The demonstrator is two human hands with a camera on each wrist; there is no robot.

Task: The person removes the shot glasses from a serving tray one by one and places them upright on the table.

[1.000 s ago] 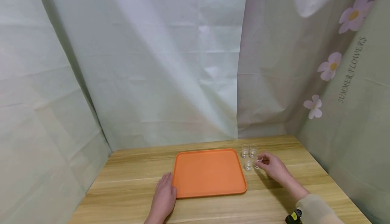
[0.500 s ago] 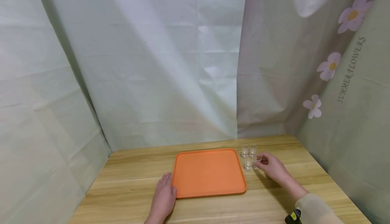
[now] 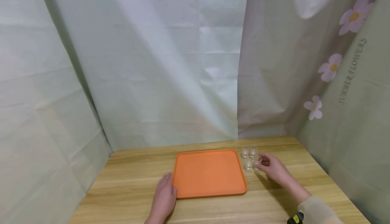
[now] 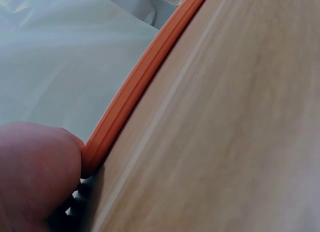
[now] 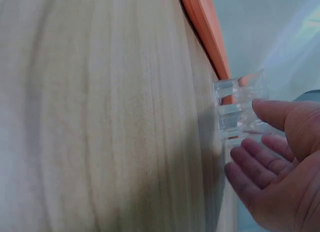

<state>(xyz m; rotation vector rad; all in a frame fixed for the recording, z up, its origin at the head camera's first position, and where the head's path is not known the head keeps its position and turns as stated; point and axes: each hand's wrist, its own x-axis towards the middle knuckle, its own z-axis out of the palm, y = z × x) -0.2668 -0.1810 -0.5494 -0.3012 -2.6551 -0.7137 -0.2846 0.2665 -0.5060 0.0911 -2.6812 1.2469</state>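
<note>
Several small clear shot glasses stand close together just right of the orange tray (image 3: 210, 173). My right hand (image 3: 274, 168) is at the nearest right-hand shot glass (image 3: 257, 162), thumb and index finger beside its rim. In the right wrist view the thumb (image 5: 272, 112) overlaps that glass, and the other fingers (image 5: 250, 164) are spread loosely below. Whether the fingertips still touch it is hard to tell. My left hand (image 3: 164, 195) rests along the tray's left edge, its fingers straight and its thumb by the near corner.
The wooden table (image 3: 128, 183) bears the tray and glasses. A pale curtain (image 3: 170, 81) hangs behind the table's far edge, and another with printed flowers (image 3: 329, 67) hangs on the right. A dark wrist device (image 3: 295, 218) shows at the right sleeve.
The nearest right-hand glass has shifted slightly left toward its neighbour. My right fingers have eased back a little, and more of the glass shows. The left hand and tray stay put.
</note>
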